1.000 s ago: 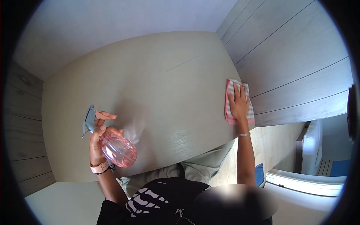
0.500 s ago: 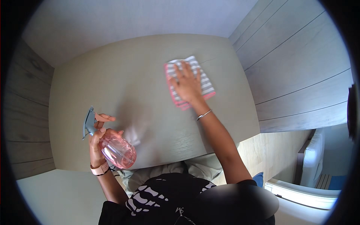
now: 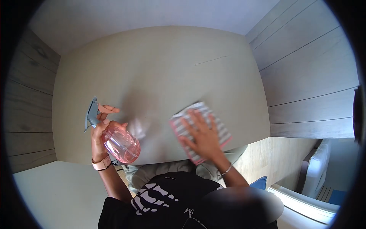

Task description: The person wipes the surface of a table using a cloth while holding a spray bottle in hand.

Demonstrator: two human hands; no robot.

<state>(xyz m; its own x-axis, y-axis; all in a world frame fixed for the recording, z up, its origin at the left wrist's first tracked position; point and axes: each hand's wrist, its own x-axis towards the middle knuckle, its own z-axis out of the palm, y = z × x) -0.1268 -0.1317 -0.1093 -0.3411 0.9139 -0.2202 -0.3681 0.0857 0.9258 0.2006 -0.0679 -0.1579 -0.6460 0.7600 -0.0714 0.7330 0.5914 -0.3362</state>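
Observation:
My left hand is wrapped round the neck of a pink transparent spray bottle with a blue-grey trigger head, held tilted above the near left part of the table. A finger of that hand lies near the pink trigger. Flat on a striped grey-and-white cloth with pink edging rests my right hand, fingers spread, pressing it to the tabletop near the front edge. Part of the cloth is hidden under that palm.
Wood-panelled walls close in the table on the right and left, with a pale wall behind it. A thin dark line marks the far right tabletop. At lower right are a white cushioned seat and a blue cushion.
My right hand has drawn the cloth from the far right part of the tabletop back toward the front edge. The left hand keeps its hold on the spray bottle, nearly unmoved.

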